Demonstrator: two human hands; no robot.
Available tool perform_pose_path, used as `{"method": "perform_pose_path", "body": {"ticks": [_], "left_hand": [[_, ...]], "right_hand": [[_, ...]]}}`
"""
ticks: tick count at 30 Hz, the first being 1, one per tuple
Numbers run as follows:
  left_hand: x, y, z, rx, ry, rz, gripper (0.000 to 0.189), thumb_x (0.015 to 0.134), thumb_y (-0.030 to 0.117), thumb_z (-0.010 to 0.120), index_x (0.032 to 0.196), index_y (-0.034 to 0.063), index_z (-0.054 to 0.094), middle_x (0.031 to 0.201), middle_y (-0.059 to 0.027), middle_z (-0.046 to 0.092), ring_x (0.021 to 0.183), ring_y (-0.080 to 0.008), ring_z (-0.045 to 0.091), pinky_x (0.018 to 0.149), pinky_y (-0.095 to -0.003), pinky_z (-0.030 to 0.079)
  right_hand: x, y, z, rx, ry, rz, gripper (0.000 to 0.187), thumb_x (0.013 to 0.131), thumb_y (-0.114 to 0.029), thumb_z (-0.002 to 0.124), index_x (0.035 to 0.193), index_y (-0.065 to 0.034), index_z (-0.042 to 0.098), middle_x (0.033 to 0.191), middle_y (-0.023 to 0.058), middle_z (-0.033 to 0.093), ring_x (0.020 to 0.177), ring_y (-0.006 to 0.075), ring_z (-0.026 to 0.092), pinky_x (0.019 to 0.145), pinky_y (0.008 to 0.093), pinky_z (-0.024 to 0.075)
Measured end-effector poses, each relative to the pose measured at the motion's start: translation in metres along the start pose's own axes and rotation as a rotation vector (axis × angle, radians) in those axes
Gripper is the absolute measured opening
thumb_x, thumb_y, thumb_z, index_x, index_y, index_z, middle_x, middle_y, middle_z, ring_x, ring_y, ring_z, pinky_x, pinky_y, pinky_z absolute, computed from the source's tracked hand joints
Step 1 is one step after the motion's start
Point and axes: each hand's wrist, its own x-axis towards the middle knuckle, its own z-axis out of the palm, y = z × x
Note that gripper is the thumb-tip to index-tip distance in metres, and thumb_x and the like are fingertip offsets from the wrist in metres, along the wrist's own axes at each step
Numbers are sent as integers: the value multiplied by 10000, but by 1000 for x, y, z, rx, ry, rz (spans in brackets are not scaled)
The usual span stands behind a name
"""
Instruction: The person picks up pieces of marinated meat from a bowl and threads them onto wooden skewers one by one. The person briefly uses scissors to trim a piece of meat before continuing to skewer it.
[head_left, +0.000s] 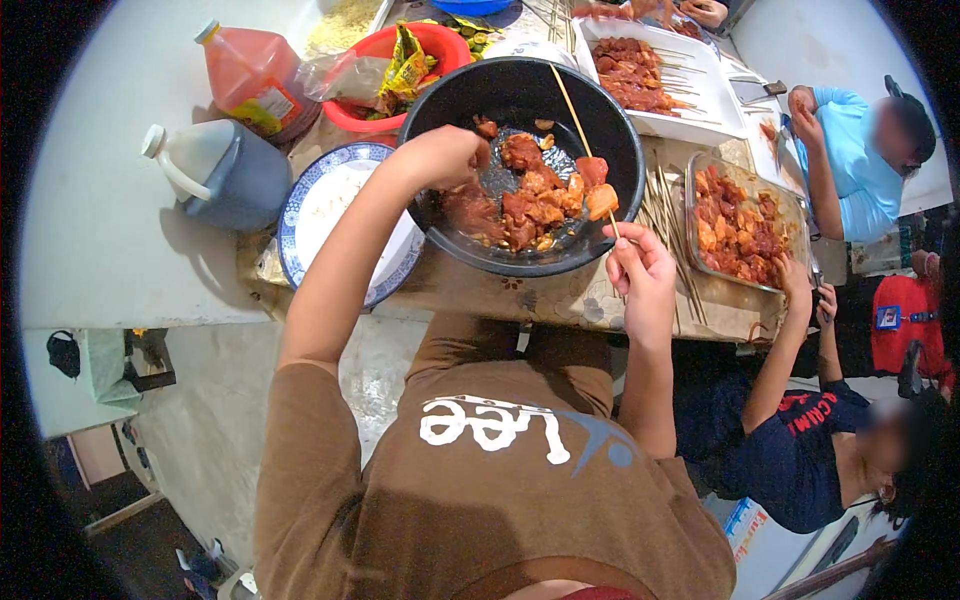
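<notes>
My right hand (641, 274) grips the lower end of a bamboo skewer (570, 105) that leans over the right side of a black basin (525, 262). Two pieces of raw marinated meat (600, 201) are threaded low on it, just above my fingers. Inside the basin, my left hand (454, 157) hangs with curled fingers over the left part of a pile of marinated meat chunks (529, 199). The meat below it is blurred, and its fingertips are partly hidden, so whether it grasps a piece does not show. Garlic bits and liquid lie around the chunks.
Loose skewers (667, 240) lie right of the basin, beside a glass dish of meat (739, 217) where a co-worker's hand (795, 281) reaches. Behind stands a white tray of skewered meat (705, 82). Leftward are a blue-rimmed plate (300, 210), red bowl (442, 37) and two jugs (232, 172).
</notes>
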Motion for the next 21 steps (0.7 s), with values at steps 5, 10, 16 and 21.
{"method": "perform_pose_path", "body": {"ticks": [5,10,16,21], "left_hand": [[22,-3,30,143,-25,303,382,756,146,690,1109,51,577,937,-182,653,932,-347,621,799,-417,490],[32,26,44,262,25,203,326,713,174,717,976,45,575,885,-161,663,867,-355,640,749,-432,511],[34,30,50,227,1,63,343,714,199,679,996,31,583,886,-198,654,881,-355,637,752,-448,508],[36,23,44,174,-12,33,257,691,182,684,891,23,670,917,-196,663,877,-335,647,760,-428,513]], "right_hand": [[-2,-1,3,42,-10,6,183,934,-132,524,1049,1,573,627,-21,495,521,23,379,451,163,258],[-2,0,0,69,-11,-1,178,934,-126,525,1051,0,571,631,-21,496,524,25,382,454,163,266],[-4,0,-2,65,-1,-4,165,931,-108,525,1051,-4,566,634,-13,504,520,26,374,457,165,269],[-5,4,-5,115,-6,-9,142,933,-89,512,1046,-12,552,648,13,537,522,30,384,464,169,287]]}}
